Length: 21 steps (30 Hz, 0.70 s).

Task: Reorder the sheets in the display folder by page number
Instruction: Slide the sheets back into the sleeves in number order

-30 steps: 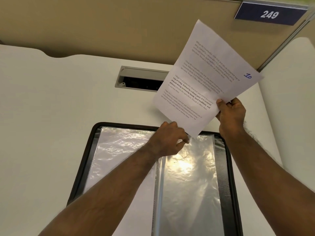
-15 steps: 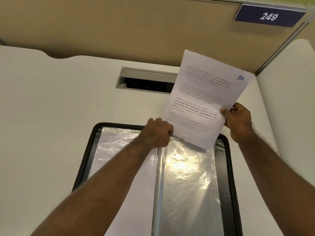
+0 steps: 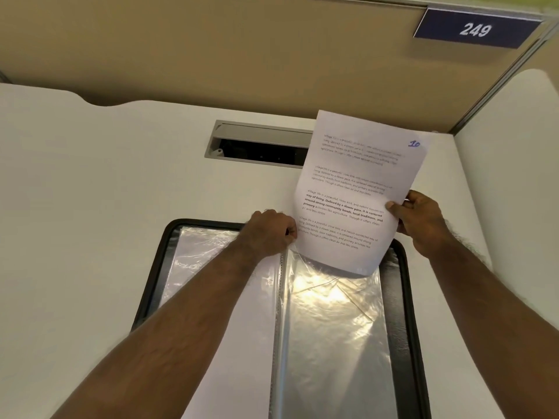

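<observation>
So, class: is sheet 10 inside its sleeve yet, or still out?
Still mostly out: the sheet stands above the folder, only its bottom edge reaching the sleeve mouth.

The sheet [image 3: 357, 195] is white with grey and black printed lines and a blue handwritten "10" at its top right corner. Below the sheet, the display folder [image 3: 408, 313] has a black cover and clear, glossy sleeves showing silvery white with a warm yellow glare. The tabletop [image 3: 90, 207] is off-white. Beside the sheet's top left, the cable slot [image 3: 257, 146] is grey with a black inside. The partition [image 3: 211, 46] behind is tan, carrying a navy sign [image 3: 475, 28] with white "249".
</observation>
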{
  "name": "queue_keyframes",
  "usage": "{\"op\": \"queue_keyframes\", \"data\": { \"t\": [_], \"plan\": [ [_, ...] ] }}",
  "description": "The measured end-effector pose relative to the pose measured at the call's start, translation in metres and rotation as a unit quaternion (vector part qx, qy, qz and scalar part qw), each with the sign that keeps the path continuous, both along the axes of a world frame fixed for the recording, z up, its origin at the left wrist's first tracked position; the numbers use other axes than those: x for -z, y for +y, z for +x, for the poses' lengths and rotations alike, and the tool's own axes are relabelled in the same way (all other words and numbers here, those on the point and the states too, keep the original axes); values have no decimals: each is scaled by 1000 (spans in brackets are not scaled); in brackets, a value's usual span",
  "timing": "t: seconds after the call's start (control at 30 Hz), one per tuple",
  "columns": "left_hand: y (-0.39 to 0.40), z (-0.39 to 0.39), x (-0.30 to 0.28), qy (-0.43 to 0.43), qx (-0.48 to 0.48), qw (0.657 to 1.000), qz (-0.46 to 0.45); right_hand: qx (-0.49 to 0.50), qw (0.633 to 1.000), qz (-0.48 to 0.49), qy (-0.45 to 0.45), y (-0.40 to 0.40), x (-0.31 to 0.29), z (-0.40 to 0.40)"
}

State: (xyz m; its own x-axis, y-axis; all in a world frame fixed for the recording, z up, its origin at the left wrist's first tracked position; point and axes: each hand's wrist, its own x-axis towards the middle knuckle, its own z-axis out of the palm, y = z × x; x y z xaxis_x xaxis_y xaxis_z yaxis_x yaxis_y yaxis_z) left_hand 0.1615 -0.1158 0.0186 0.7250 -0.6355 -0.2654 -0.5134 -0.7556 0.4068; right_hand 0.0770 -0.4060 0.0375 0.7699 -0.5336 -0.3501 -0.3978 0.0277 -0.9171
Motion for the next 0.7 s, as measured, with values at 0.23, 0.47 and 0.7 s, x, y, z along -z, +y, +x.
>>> {"op": "queue_keyframes", "data": {
  "t": [0.23,0.47,0.7],
  "plan": [
    [0,3,-2,-12,2,1000,-1,-54,998,14,36,-5,2,2],
    [6,9,-4,111,-47,992,-43,-85,994,-52,46,-13,8,-1],
    [6,9,-2,81,-48,996,-6,-127,990,53,27,-11,5,-3]
  ]
}}
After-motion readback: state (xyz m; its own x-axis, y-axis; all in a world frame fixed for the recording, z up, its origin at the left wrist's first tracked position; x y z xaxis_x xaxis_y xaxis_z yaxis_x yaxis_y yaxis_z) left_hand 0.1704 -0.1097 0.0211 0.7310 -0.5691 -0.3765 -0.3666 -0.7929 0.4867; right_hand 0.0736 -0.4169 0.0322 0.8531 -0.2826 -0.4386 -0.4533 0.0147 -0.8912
